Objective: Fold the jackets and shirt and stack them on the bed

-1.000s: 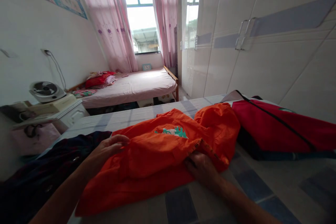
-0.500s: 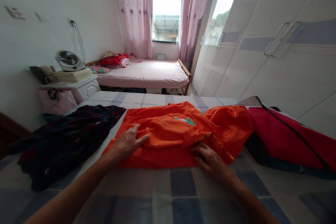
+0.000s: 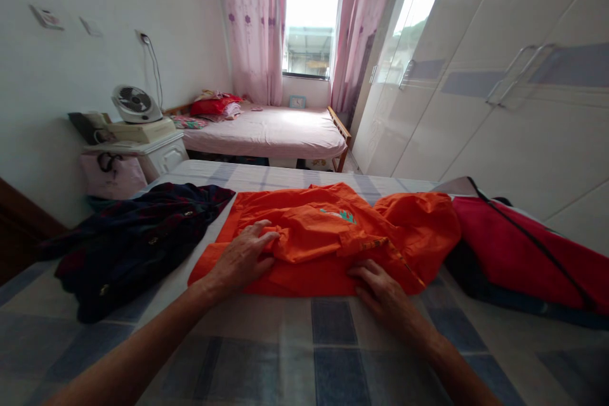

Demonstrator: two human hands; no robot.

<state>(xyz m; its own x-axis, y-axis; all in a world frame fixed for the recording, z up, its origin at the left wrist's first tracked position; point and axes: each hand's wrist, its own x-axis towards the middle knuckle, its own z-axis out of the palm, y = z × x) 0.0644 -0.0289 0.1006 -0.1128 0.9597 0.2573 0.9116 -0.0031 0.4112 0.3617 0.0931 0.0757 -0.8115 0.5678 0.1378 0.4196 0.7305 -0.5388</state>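
An orange top (image 3: pixel 304 241) with a green and white print lies partly folded and rumpled on the bed in front of me. A patterned trim runs along its right side, and a bunched orange part (image 3: pixel 419 222) sits to the right. My left hand (image 3: pixel 245 257) rests on the left part of the top, fingers apart and thumb out. My right hand (image 3: pixel 380 285) lies at the lower right edge of the cloth, its fingers loosely bent and apart. Neither hand visibly grips the fabric.
A dark plaid garment with buttons (image 3: pixel 137 241) lies to the left. Red and dark clothing (image 3: pixel 523 247) is at the right. The checked bedsheet (image 3: pixel 285 342) spreads beneath. Beyond stand a second bed (image 3: pixel 285 133), a fan (image 3: pixel 137 104) on a cabinet, and white wardrobes (image 3: pixel 476 32).
My left hand has shifted slightly toward the right and the lower left edge of the orange top has moved inward. My right hand stays nearly in place. The view has turned a little left.
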